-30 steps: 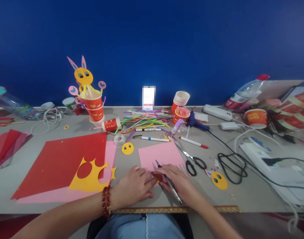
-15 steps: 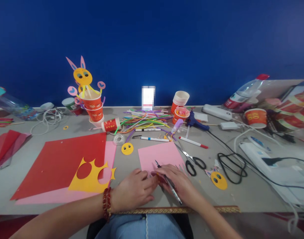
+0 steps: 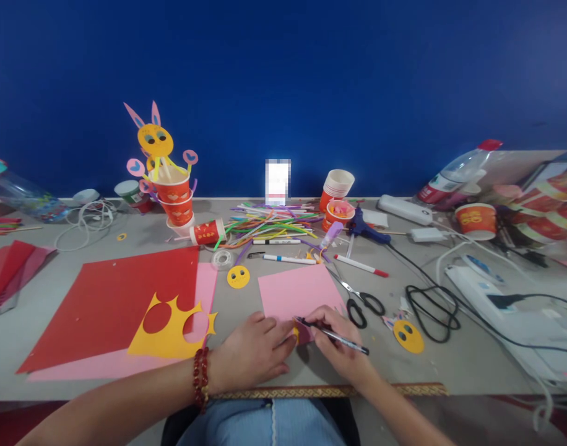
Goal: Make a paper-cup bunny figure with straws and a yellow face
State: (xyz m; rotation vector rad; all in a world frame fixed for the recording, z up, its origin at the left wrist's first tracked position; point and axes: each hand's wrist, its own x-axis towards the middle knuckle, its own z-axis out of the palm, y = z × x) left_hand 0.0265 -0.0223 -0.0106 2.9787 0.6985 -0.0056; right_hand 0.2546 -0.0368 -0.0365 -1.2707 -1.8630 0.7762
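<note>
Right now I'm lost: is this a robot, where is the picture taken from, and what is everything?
There is no robot, just a person's two bare hands. The camera sits on their head, looking forward and down. The right hand grips a slim black-and-clear pen, its tip close to the left hand, whose fingers are at the near edge of a pale pink paper sheet. What lies under them is mostly hidden.

Around them on the grey table lie black-handled metal scissors, a yellow paper sheet with round cut-outs, and a dark blue glue gun.
</note>
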